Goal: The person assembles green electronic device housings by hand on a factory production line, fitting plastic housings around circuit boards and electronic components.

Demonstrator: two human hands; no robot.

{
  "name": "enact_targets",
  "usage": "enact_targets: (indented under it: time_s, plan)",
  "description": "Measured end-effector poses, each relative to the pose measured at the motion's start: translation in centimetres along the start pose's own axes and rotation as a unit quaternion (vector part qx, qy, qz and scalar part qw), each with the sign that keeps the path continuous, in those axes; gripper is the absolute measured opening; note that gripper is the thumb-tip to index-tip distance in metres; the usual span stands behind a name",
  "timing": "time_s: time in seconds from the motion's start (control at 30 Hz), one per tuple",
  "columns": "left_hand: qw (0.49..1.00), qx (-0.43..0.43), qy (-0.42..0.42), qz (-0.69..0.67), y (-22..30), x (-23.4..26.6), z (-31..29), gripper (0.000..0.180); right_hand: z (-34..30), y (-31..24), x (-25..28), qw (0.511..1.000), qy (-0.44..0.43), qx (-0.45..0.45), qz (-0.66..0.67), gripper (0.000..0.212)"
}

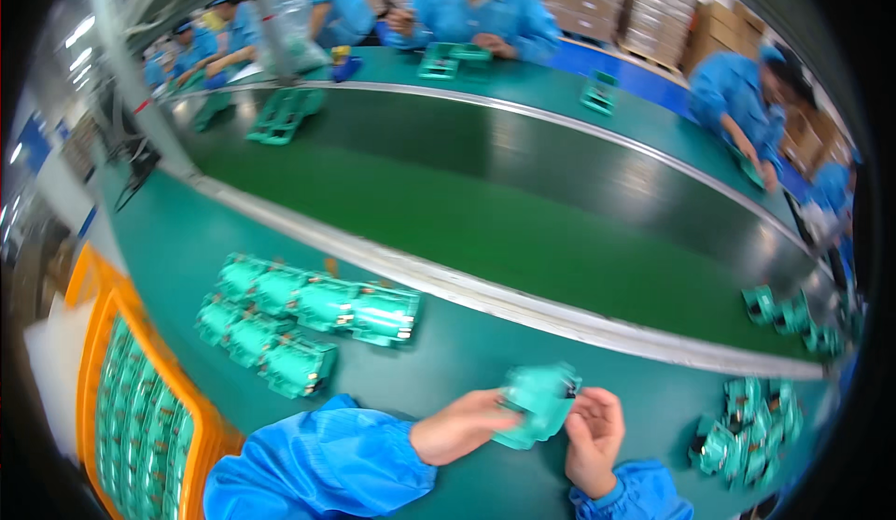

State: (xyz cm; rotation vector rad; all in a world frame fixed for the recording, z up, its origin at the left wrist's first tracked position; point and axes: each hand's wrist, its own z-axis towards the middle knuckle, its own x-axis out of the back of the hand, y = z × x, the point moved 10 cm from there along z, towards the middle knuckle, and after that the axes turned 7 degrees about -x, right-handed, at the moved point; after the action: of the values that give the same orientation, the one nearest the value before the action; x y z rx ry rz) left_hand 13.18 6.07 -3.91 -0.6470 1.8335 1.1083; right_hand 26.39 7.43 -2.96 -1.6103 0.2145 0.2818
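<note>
Green housing point(537, 406), over the bench point(411, 385): gripping it at its left side with the left hand point(467, 425). Holding the right hand point(595, 436) loosely open just beside its right side, with fingers half curled, leaving contact too blurred to confirm. Probably inspecting or adjusting this piece, between rows of similar housings point(322, 305) to the left and a cluster point(747, 431) to the right. Next, likely calling for a steady left grip and right fingertips on the edge.
</note>
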Motion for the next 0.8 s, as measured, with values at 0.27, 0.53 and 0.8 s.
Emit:
enact_targets:
  time_s: [0.27, 0.53, 0.8]
  plan:
    - [0.426, -0.266, 0.209, 0.839, 9.7, -1.8, -9.7, 0.075, -0.2, -0.8, -0.3, 0.993, -0.003, 0.001, -0.115, 0.026]
    - [0.311, -0.281, 0.429, 0.800, 12.1, 3.1, -13.4, 0.075, -0.3, -0.8, -1.5, 0.991, -0.042, 0.012, -0.129, 0.021]
    - [0.348, -0.402, 0.378, 0.758, 10.8, -1.3, -14.5, 0.070, -0.2, 0.2, 0.5, 0.989, 0.023, -0.028, -0.146, 0.023]
